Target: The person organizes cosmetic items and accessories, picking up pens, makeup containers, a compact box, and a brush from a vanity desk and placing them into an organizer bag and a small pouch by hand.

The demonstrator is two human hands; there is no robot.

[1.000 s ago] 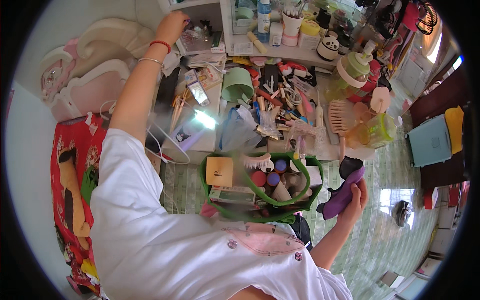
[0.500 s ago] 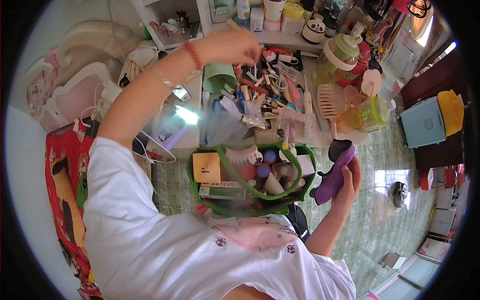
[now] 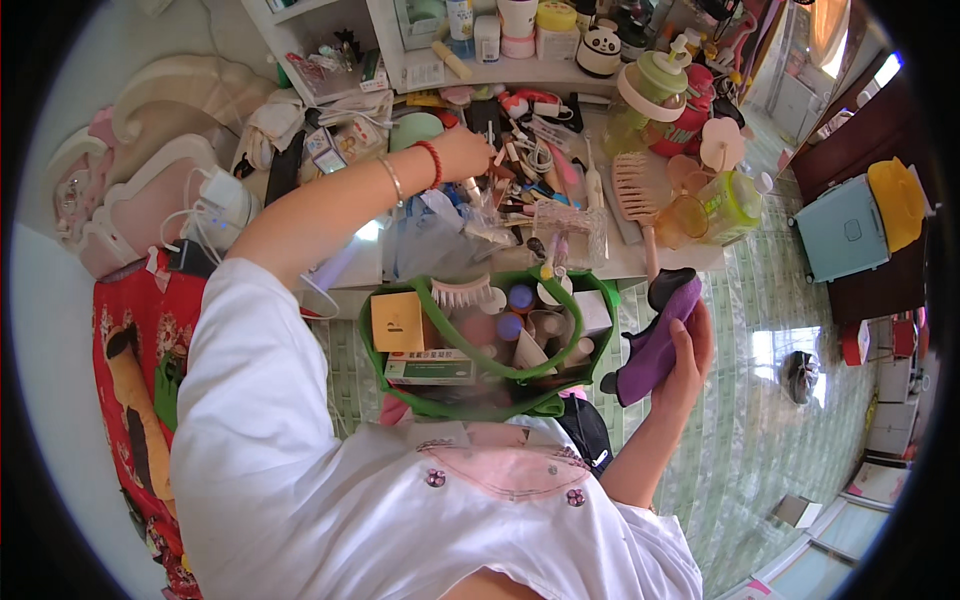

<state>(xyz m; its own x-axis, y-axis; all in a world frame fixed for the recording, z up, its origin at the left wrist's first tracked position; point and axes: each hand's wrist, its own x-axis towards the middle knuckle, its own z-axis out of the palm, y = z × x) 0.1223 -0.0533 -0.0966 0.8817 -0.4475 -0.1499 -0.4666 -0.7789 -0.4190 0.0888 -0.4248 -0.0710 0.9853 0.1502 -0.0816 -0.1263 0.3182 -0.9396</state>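
Observation:
My left hand (image 3: 464, 156) reaches over a heap of small cosmetics and tools (image 3: 530, 170) on the white table, its fingers curled together among them. What they pinch, if anything, cannot be made out. A green cup (image 3: 415, 128) lies just behind that wrist. On the right, my right hand (image 3: 690, 350) is wrapped round a soft purple item with black ends and edging (image 3: 655, 350), held in the air beside the green bag (image 3: 375, 350). Inside the bag are an orange-yellow box (image 3: 397, 322), a pale comb (image 3: 460, 293), purple-capped bottles (image 3: 515, 312) and a green-white box (image 3: 430, 370).
A pink paddle hairbrush (image 3: 633, 190), an amber cup (image 3: 683, 222) and a green-lidded jug (image 3: 652, 95) stand or lie at the table's right side. Jars and a panda-shaped container (image 3: 599, 50) line the shelf behind. A blue suitcase (image 3: 850, 230) stands farther right.
My left hand has come down and slightly left, from above the heap into its left part. My right hand still holds the purple item, a little further left in view.

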